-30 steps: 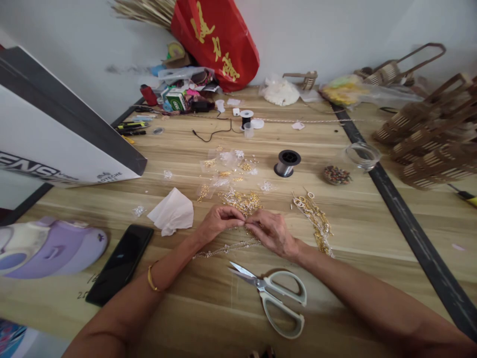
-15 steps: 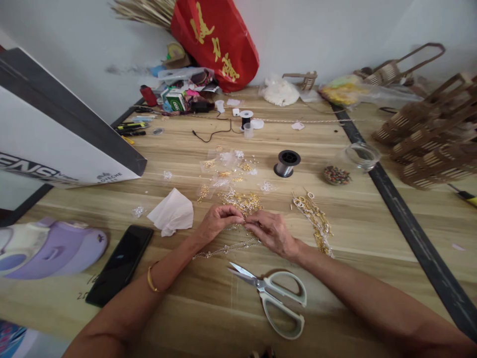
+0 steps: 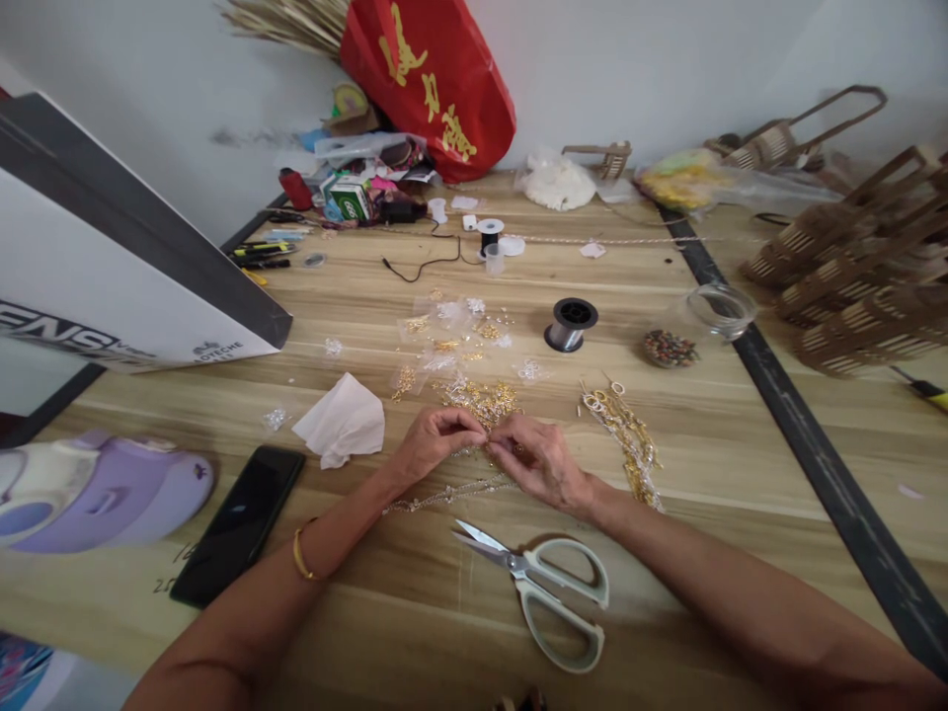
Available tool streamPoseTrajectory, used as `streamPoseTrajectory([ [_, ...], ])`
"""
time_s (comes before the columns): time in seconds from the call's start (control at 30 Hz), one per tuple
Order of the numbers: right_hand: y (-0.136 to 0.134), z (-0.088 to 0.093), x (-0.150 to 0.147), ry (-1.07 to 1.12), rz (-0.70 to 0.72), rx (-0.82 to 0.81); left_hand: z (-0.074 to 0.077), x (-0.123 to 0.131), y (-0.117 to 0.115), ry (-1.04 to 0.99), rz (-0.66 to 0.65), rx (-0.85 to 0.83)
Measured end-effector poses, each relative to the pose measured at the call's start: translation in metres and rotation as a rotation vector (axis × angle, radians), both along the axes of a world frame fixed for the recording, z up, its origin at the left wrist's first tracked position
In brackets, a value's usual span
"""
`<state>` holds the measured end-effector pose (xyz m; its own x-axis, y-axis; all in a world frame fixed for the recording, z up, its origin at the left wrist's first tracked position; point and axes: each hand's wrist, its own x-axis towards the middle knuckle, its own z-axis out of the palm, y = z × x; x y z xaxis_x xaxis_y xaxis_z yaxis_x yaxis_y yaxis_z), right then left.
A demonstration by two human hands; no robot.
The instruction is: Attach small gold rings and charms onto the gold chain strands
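My left hand (image 3: 436, 439) and my right hand (image 3: 544, 456) meet fingertip to fingertip over the table, both in a pinch. Whatever lies between the fingertips is too small to name. Just beyond them spreads a heap of gold and silver beads (image 3: 478, 397). A thin beaded chain (image 3: 444, 497) lies on the wood under and in front of the hands, partly hidden by them. Closer to me, scissors (image 3: 518, 563) with pale handles rest with blades slightly apart, pointing left. To the right of my right hand is a bundle of gold and silver chains (image 3: 629, 439).
A wire spool (image 3: 570, 324) stands beyond the hands, near a jar of dark beads (image 3: 671, 348). On the left lie a white tissue (image 3: 345, 420), a phone (image 3: 241, 523) and a purple bottle (image 3: 118, 494). A large box (image 3: 140, 257) leans in from the left; small baskets (image 3: 866, 267) stand right.
Both hands stay in nearly the same place, fingertips together. The fingers of my right hand have shifted very slightly; the table's things have not moved.
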<state>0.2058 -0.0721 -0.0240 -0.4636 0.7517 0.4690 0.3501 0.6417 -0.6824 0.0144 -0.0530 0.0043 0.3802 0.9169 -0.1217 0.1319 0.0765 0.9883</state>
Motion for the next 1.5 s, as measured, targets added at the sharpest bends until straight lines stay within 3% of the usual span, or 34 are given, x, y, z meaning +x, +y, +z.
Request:
streamPoseTrajectory([
  [0.3,-0.003,0.008,0.005,0.123,-0.108,-0.145,-0.001,0.001,0.000,-0.046,0.040,-0.003],
  [0.47,-0.002,0.004,0.003,0.223,-0.150,-0.243,0.002,0.001,-0.001,-0.051,0.047,0.004],
  [0.6,-0.001,0.005,0.003,0.227,-0.144,-0.217,0.002,0.001,0.000,-0.063,0.043,0.001],
  [0.8,-0.002,0.005,0.001,0.164,-0.020,-0.122,0.000,0.000,0.001,-0.071,0.012,0.003],
  [0.97,-0.003,-0.002,0.001,0.127,-0.054,-0.156,-0.003,0.000,0.001,-0.094,0.037,0.003],
  [1.13,-0.003,0.006,0.004,0.158,-0.121,-0.237,-0.001,0.001,0.000,-0.067,0.034,0.020],
  [1.3,-0.002,0.007,0.002,0.202,-0.035,-0.213,0.001,0.001,-0.003,-0.045,0.016,0.064],
  [1.5,0.000,0.002,-0.001,0.131,0.001,-0.119,-0.007,-0.001,-0.002,-0.025,-0.001,0.145],
])
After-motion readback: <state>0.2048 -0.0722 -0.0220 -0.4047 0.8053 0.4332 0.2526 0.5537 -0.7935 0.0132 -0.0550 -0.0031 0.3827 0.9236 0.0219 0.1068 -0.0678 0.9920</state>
